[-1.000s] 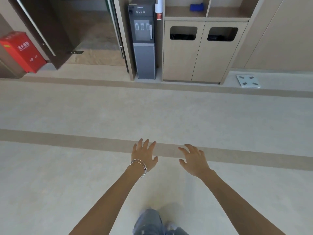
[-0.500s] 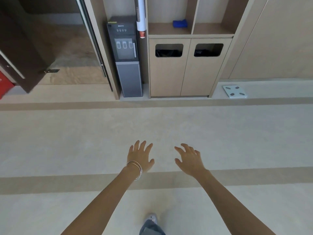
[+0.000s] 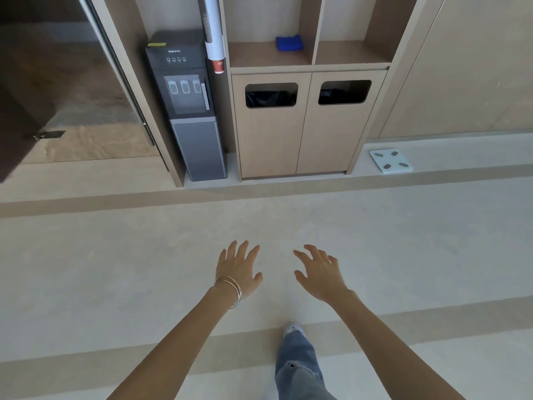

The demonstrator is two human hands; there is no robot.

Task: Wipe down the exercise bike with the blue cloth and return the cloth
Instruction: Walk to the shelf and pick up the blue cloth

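The folded blue cloth [image 3: 289, 43] lies on the left open shelf of a wooden cabinet [image 3: 305, 128], far ahead of me. My left hand [image 3: 240, 268], with thin bangles at the wrist, is stretched out over the floor with fingers spread and holds nothing. My right hand [image 3: 320, 272] hovers beside it, fingers loosely spread, also empty. Both hands are well short of the cabinet. No exercise bike is in view.
A dark water dispenser [image 3: 190, 105] stands left of the cabinet, with a cup tube [image 3: 213, 33] above it. Two bin openings [image 3: 271, 95] sit in the cabinet doors. A white scale [image 3: 390, 160] lies on the floor at right. An open dark door [image 3: 17, 131] is at left.
The cabinet and dispenser have come closer and shifted in the view as I walk toward them. Both hands stay outstretched and empty. My right leg has stepped forward.
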